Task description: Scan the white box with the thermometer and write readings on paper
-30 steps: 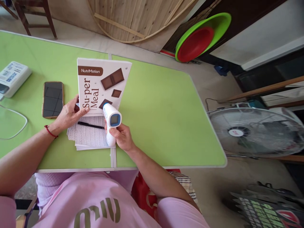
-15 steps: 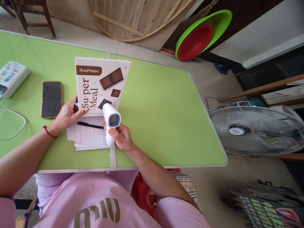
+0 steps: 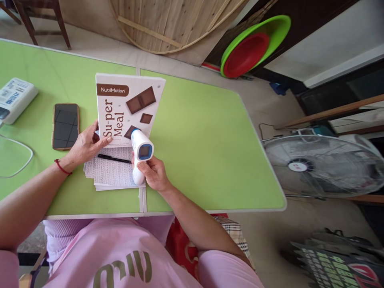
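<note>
White thermometer (image 3: 140, 154) sits clenched in the right hand (image 3: 153, 173), aimed at the box (image 3: 127, 110) the left hand (image 3: 87, 145) steadies; a loose hold could tip it.

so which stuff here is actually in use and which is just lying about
In use:
right hand gripping the thermometer gun
left hand holding the Su-per Meal box
written sheets with the pen

Lying about:
phone
white device with cable
fan
basins

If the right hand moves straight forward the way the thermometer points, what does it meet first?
Most likely the food box. The right hand aims the thermometer at the box's lower edge, which the left hand props up. The gap looks very small, but depth is unclear.
</note>
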`<action>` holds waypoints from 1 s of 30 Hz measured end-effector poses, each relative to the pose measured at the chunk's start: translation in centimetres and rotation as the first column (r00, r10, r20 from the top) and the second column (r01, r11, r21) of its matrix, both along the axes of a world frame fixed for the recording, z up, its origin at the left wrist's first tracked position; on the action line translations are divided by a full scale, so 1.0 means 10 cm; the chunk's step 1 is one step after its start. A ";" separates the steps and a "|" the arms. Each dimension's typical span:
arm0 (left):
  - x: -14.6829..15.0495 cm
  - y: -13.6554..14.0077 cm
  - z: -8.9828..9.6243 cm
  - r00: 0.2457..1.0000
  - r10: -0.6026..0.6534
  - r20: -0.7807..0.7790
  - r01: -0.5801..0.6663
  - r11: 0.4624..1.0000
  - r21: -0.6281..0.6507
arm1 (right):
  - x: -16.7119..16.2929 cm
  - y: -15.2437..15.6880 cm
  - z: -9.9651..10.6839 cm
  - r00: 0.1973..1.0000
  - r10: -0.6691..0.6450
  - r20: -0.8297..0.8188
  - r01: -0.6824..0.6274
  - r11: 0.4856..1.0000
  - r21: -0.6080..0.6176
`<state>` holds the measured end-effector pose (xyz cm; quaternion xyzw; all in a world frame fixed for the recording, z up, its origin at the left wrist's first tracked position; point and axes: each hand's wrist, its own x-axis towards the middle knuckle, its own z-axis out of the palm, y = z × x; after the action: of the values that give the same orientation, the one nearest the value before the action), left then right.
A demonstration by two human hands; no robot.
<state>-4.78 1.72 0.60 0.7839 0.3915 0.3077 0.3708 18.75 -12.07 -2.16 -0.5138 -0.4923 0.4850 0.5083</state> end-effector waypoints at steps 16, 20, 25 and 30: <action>-0.02 0.01 -0.02 1.000 -0.014 0.008 0.014 1.000 0.009 | -0.01 0.00 0.08 1.000 -0.015 -0.009 0.015 0.999 -0.047; -0.01 0.02 -0.01 1.000 -0.004 -0.017 0.004 1.000 -0.009 | 0.00 0.01 0.11 0.999 -0.018 -0.046 0.017 0.999 -0.028; 0.00 0.02 0.01 1.000 -0.017 0.017 0.017 0.999 -0.036 | 0.01 0.00 0.11 0.999 -0.039 0.013 0.039 0.999 0.014; 0.01 0.00 0.02 0.998 -0.047 0.051 0.048 0.999 -0.025 | 0.19 0.00 0.03 0.919 -0.320 0.230 0.249 0.924 0.290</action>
<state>-4.67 1.76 0.77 0.7800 0.3673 0.3133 0.3982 20.68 -12.12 -1.87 -0.5726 -0.5353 0.2624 0.5628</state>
